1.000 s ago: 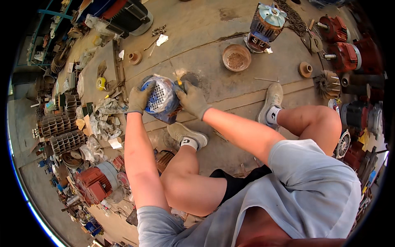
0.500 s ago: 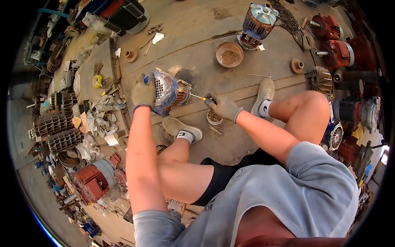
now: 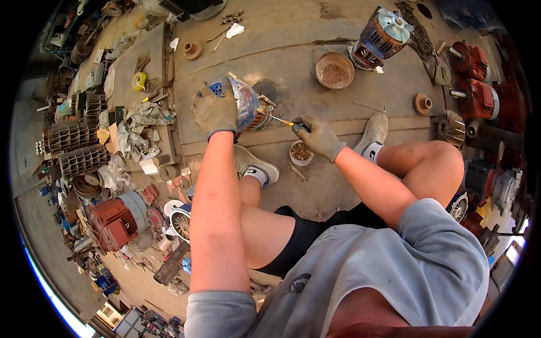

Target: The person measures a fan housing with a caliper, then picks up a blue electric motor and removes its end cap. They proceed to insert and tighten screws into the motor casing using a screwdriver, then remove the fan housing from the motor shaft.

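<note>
Floor (image 3: pixel 282 39): it is stretching out flat and grimy under all my work.
Red motor (image 3: pixel 115 222): it is lying off to my left, well apart from my hands.
Upright motor (image 3: pixel 377 45): it is standing ahead on my right, its pale fan (image 3: pixel 396 25) facing up.
Blue motor (image 3: pixel 245 106): it is sitting in front of me, just beyond my left shoe (image 3: pixel 253 160). If I am bracing it badly, a sideways push could roll it.
Left hand (image 3: pixel 216 110): I am laying it, gloved, over the vented end, fingers slightly apart; their undersides are hidden, so I cannot tell how hard they are clamping. A loose hold could let the casing twist.
Right hand (image 3: pixel 318 138): I am keeping these gloved fingers closed on a yellow handle.
Pan (image 3: pixel 336 54): it is resting ahead, rusty and round, near the upright motor.
Screwdriver (image 3: pixel 288 123): I am pointing its shaft leftward at the motor's side. The tip is too small to read, so it may be seated or merely touching; a poor seat or slanted push could make it skid toward my left hand.
Dish (image 3: pixel 295 159): it is holding small brown bits (image 3: pixel 302 150) just below my right hand. A dropped wrist could spill them.
</note>
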`<state>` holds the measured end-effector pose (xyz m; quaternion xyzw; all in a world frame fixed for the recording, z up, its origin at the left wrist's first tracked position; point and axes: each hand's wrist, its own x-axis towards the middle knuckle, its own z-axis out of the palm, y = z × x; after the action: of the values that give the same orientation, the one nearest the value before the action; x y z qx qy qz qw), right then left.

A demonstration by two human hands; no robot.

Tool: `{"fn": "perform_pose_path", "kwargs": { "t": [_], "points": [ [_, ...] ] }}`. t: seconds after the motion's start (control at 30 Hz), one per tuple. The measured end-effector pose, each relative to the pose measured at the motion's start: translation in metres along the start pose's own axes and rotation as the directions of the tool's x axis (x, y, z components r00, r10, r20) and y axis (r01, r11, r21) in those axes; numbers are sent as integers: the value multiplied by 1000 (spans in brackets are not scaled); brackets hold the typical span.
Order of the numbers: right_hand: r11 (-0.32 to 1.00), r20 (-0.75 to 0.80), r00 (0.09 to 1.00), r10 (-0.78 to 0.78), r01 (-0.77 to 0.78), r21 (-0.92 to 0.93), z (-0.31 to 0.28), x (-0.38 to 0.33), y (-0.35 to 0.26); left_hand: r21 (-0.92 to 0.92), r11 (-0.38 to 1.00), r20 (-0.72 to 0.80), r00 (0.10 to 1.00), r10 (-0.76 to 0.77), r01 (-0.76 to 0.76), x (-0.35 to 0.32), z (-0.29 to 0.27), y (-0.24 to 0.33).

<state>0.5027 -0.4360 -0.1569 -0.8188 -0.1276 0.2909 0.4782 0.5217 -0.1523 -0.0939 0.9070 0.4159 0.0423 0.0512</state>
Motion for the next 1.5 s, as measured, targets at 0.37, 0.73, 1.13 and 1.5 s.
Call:
{"fn": "perform_pose_path", "kwargs": {
  "t": [0.37, 0.73, 1.13, 1.5],
  "points": [
    [994, -22, 998, -66, 64, -87, -5, 12, 2, 63, 997, 33, 999, -36, 34, 6, 0, 4],
    [817, 489, 845, 217, -431, 383, -21, 39, 14, 11, 1000, -27, 1000, 2, -2, 6, 3, 2],
    [971, -37, 973, -230, 227, -69, -21, 10, 18, -7, 1000, -20, 1000, -17, 17, 4, 0, 1],
    [979, 5, 991, -132, 132, -153, -15, 27, 10, 25, 1000, -70, 997, 16, -14, 8, 8, -5]
  ]
}}
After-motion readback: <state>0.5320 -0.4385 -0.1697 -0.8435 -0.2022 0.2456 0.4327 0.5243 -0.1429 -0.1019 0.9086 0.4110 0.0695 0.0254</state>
